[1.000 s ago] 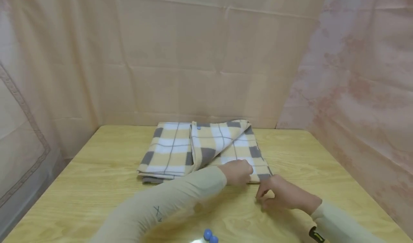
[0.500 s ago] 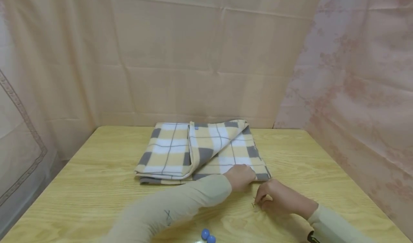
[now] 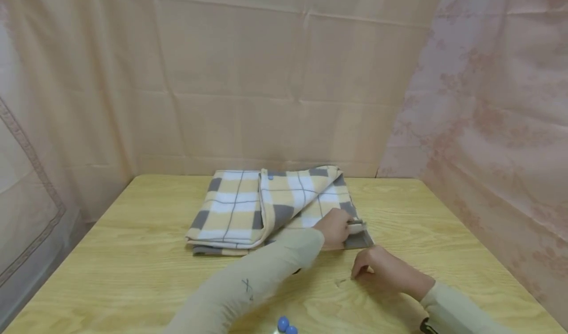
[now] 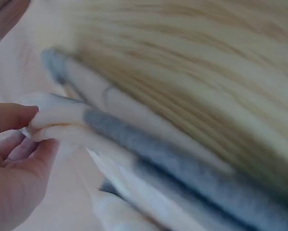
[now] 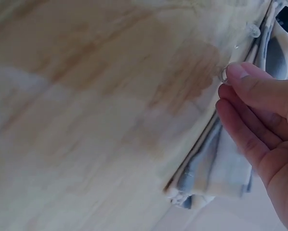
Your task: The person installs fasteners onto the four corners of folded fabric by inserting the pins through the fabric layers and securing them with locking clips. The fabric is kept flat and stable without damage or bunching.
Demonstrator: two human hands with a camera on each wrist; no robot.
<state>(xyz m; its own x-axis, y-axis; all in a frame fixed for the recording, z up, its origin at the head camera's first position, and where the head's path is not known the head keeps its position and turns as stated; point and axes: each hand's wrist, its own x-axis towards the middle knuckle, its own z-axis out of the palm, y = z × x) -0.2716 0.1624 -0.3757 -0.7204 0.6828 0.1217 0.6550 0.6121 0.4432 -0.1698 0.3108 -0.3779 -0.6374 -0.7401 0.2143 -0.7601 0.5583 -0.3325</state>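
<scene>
Head view: outstretched left hand (image 3: 334, 229) pinches blanket (image 3: 239, 203), downturned right hand (image 3: 387, 271) clear object (image 5: 224, 74).

lower ball (image 3: 291, 330): cut off | pinched item (image 5: 224, 74): indistinct | left wrist: blanket (image 4: 158, 147) blurred

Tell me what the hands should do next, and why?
Perhaps the right hand should move its small see-through thing toward the pinched edge of the blanket. The left hand is holding that edge, and the little thing looks apart from the blanket. I can't tell what it is.
</scene>
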